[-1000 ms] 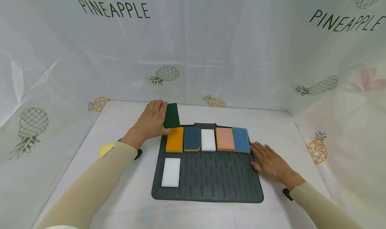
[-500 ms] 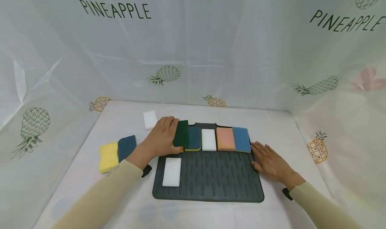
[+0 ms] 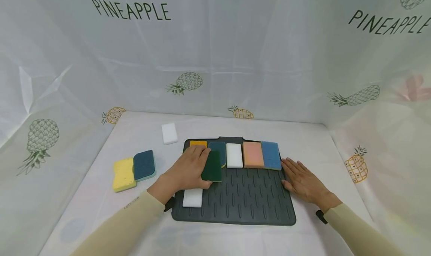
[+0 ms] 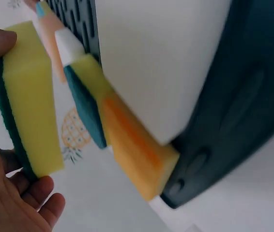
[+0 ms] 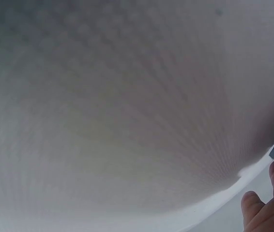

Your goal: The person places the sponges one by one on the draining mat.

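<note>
L hand (image 3: 190, 170) pinches yellow rect. sponge w/ dark-green scouring face (image 3: 213, 167), thumb one end, fingers curled at other; sponge over L half of dark-grey ribbed rect. mat (image 3: 249, 196), contact w/ mat can't tell. R hand (image 3: 303, 183): fingers straight, grips nothing, tips at mat's R edge. White foam block (image 3: 192, 198), part-hidden, nr mat's near-L corner. Along mat's far edge, L to R: orange sponge (image 3: 198, 143), teal-faced sponge (image 3: 218, 151), small white block (image 3: 234, 155), peach sponge (image 3: 253, 155), blue sponge (image 3: 271, 155).
</note>
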Available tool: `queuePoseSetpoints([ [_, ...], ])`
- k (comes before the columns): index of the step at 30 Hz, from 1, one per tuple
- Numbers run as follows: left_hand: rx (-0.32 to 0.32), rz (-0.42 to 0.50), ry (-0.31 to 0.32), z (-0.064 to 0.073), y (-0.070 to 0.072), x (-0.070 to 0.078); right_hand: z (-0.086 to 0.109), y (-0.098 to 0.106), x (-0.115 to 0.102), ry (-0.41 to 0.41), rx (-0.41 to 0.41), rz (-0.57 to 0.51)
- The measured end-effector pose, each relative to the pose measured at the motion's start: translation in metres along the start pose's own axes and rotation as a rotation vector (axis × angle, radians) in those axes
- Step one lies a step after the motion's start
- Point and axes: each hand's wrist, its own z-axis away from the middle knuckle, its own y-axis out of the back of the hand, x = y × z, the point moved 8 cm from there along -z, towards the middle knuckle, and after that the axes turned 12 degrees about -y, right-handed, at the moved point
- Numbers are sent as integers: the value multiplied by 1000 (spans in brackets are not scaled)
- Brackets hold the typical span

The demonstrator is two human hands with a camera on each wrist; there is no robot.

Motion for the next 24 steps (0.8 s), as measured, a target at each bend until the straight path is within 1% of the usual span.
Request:
queuePoseSetpoints([
  [7,-97,22,-39,0,-18,22,0,-2,1,0,-2,2],
  [12,-148,39,-47,1,-28,36,-1,-3,2,-1,-6,8],
  [15,-157,46,-47,1,-34,41,-2,-3,2,0,-5,9],
  [19,-158,50,-40,3,-41,44,-2,-2,2,-3,-10,5],
  [24,-155,73,-35,7,-47,47,-2,-2,2,-4,-16,2],
])
